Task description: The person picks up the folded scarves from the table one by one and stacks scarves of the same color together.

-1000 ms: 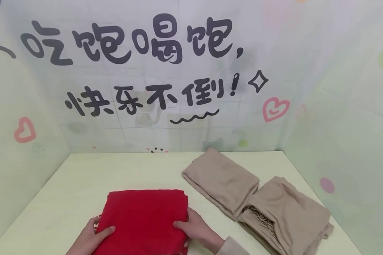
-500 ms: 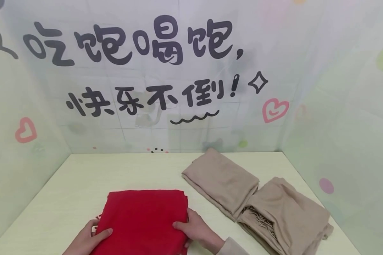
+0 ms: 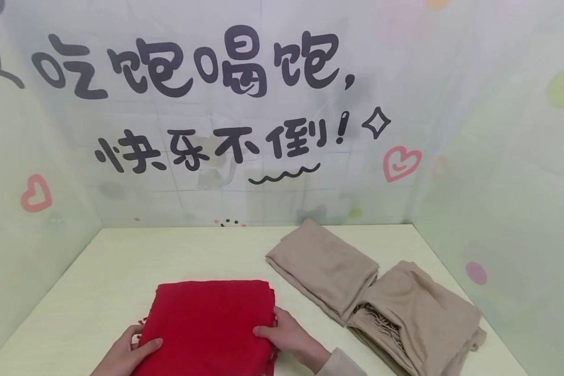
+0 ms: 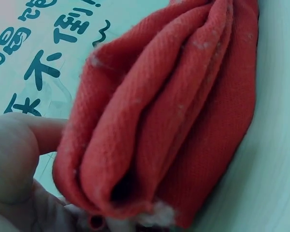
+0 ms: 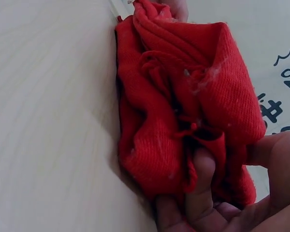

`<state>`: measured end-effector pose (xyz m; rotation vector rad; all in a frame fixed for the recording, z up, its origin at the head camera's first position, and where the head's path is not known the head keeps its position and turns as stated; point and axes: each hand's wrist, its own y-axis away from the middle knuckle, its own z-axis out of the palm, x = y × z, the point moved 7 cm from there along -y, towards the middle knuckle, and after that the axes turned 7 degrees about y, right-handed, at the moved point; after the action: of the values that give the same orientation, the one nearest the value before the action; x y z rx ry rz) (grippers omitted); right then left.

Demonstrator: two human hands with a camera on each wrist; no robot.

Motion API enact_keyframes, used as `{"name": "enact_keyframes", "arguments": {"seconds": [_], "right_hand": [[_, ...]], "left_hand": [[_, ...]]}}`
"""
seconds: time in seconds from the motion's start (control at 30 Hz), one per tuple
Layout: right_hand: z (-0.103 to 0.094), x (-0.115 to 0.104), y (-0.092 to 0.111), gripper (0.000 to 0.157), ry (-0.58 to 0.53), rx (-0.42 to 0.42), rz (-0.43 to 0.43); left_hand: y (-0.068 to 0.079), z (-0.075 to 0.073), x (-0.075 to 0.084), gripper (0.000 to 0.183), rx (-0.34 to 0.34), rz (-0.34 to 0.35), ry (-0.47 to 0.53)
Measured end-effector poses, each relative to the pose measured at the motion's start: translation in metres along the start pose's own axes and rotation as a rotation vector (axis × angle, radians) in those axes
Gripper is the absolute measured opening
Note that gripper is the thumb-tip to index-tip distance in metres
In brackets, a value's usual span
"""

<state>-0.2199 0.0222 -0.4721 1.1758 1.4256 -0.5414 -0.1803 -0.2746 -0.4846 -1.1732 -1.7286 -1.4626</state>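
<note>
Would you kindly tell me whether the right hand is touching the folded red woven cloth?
Touching: the right wrist view shows the right hand with its thumb against the folded red woven cloth and one fingertip tucked among its layers.

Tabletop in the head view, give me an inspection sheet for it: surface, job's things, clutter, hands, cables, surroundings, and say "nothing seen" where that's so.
Surface: pale tabletop, with grain showing in the right wrist view.
Job's things: red cloth, folded in several layers.
Clutter: to its right, a farther beige bundle and a nearer beige bundle, both folded, the nearer with fringe exposed; whether they are joined cannot be told.
Hands: left hand and right hand grip opposite sides of the red cloth, thumbs on top.
Cables: nothing seen.
Surroundings: pale back wall with black lettering and a pink heart.
</note>
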Motion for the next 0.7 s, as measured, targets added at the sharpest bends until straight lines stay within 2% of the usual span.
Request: {"name": "enact_keyframes", "arguments": {"seconds": [0.2, 0.43, 0.7], "right_hand": [[0.005, 0.001, -0.003, 0.036, -0.012, -0.001, 0.018], [0.016, -0.001, -0.009, 0.034, -0.022, -0.019, 0.012], [0.019, 0.001, -0.009, 0.029, -0.051, -0.038, 0.007]], "left_hand": [[0.001, -0.005, -0.002, 0.064, 0.017, -0.006, -0.028], [0.004, -0.019, -0.008, 0.065, 0.046, -0.001, -0.076], [0.002, -0.023, -0.007, 0.063, 0.054, -0.003, -0.053]]}}
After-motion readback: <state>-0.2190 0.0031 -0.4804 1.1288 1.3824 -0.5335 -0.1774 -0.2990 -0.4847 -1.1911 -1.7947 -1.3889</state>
